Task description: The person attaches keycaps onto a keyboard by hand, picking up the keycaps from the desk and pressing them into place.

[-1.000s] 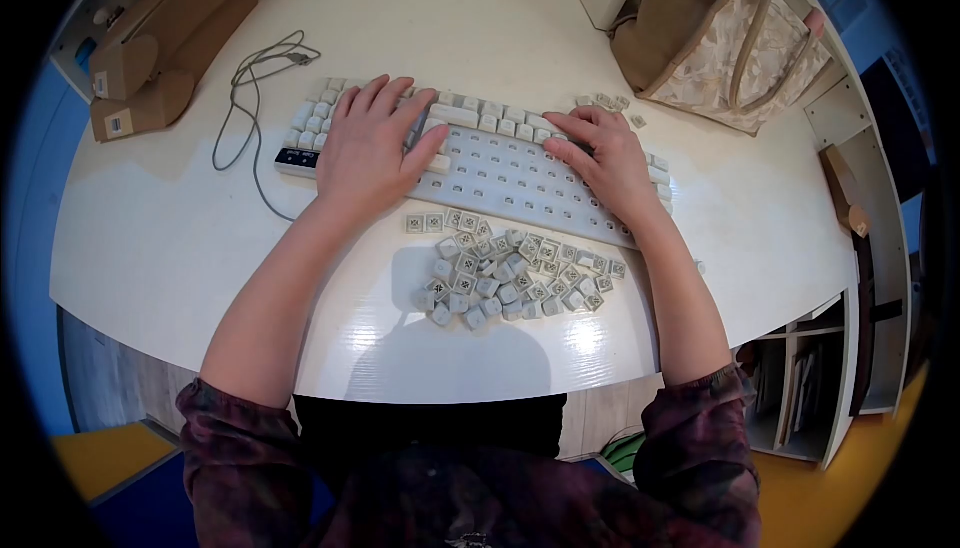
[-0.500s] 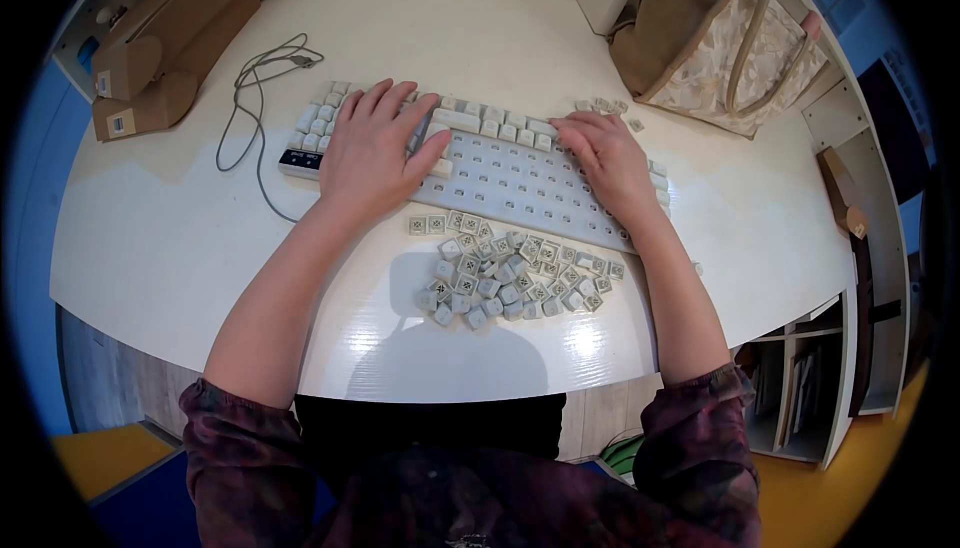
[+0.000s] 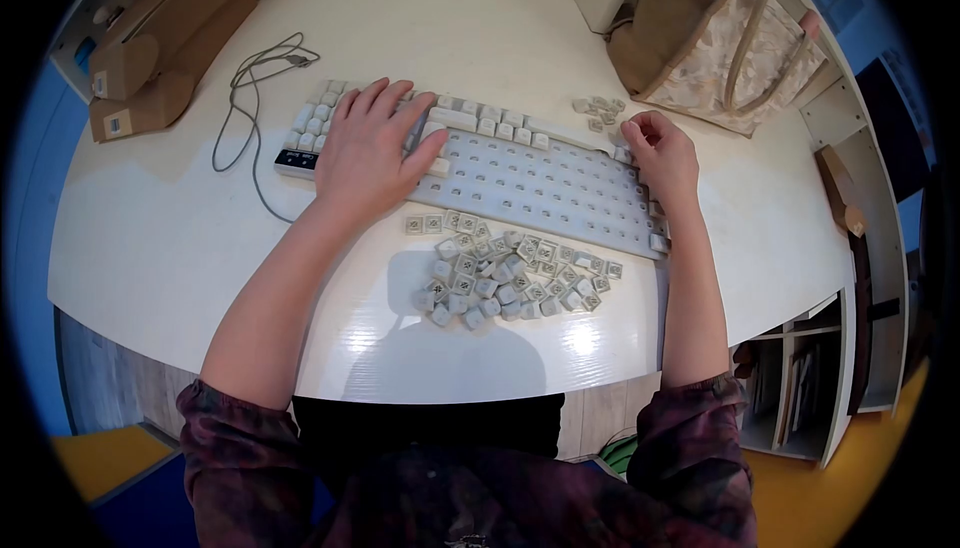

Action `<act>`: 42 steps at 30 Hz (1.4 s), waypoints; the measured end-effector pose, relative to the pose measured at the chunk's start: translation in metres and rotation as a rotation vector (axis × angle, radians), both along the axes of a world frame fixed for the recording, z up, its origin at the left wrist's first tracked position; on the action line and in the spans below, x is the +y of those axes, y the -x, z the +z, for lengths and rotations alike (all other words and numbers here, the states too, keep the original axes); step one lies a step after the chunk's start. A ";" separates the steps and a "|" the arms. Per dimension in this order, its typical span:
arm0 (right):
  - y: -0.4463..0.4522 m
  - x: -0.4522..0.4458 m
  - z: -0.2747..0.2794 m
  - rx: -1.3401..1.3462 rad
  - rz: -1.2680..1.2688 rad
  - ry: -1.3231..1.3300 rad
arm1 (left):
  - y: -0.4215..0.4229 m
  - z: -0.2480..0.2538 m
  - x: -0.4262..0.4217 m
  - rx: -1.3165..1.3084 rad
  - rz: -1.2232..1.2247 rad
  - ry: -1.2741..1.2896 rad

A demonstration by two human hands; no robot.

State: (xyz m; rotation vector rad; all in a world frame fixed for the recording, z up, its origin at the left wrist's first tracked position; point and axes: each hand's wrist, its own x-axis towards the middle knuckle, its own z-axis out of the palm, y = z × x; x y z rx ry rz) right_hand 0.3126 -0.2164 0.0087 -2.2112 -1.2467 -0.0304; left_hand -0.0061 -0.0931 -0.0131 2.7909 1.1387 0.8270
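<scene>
A white keyboard (image 3: 540,183) lies slightly tilted on the desk, its middle stripped of keycaps, with caps left along its left end, far edge and right end. My left hand (image 3: 370,153) rests on its left part with the fingers spread, holding nothing. Over the far right corner is my right hand (image 3: 660,153), thumb and fingers bent together in a pinch; what lies between the fingertips is too small to make out. A heap of loose keycaps (image 3: 490,273) sits in front of the keyboard, many upside down. Several more keycaps (image 3: 598,108) lie behind it.
The white desk (image 3: 200,258) carries a grey cable (image 3: 256,108) at the left of the keyboard. Brown cardboard pieces (image 3: 165,48) stand at the back left. A beige bag (image 3: 710,43) is at the back right, near a shelf side. Another cardboard piece (image 3: 840,188) leans at the far right.
My right hand has moved right, from the keyboard's far edge to its far right corner, and its fingers have drawn together. My left hand has stayed in place on the keyboard.
</scene>
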 end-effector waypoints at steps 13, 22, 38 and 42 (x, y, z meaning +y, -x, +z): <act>0.046 0.003 0.004 0.032 0.364 -0.230 | 0.000 -0.002 0.001 -0.020 -0.007 -0.024; 0.061 0.020 -0.017 -0.267 0.439 -0.103 | -0.002 -0.004 0.002 -0.021 -0.006 -0.055; 0.067 0.024 -0.018 -0.477 0.490 -0.176 | -0.004 -0.004 0.003 -0.017 0.000 -0.044; 0.068 0.025 -0.017 -0.492 0.482 -0.172 | -0.004 -0.003 0.001 -0.021 -0.002 -0.048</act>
